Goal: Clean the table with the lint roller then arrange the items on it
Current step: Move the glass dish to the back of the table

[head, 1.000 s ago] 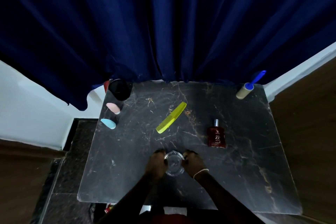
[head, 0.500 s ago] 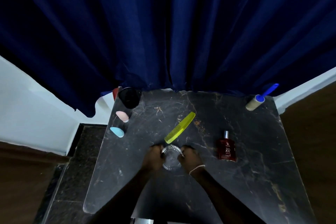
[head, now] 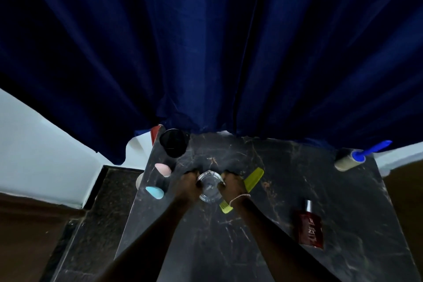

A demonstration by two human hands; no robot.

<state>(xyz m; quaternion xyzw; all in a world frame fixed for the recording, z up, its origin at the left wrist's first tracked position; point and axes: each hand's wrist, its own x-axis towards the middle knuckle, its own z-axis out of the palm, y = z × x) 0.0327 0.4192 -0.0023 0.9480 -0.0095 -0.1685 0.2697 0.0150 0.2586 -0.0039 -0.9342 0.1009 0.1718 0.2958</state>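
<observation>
Grip: left hand point(head: 188, 184) and right hand point(head: 231, 184) are both clamped on the sides of the clear glass dish point(head: 209, 186), held over the far-centre of the desk point(head: 286, 190).
Lint roller: lies at the far right corner point(head: 350, 160), its blue handle overhanging the edge; untouched.
Risk, comb: the yellow comb point(head: 251, 177) passes under the right wrist; a drag could sweep it along.
Risk, glass: smooth walls; a slip would drop it on stone.
Risk, left edge: black cup point(head: 174, 145), pink sponge point(head: 163, 169) and blue sponge point(head: 155, 192) sit at the rim; a nudge likely tips them off.
Open room: near half and right-centre, bar the red perfume bottle point(head: 310, 228).
</observation>
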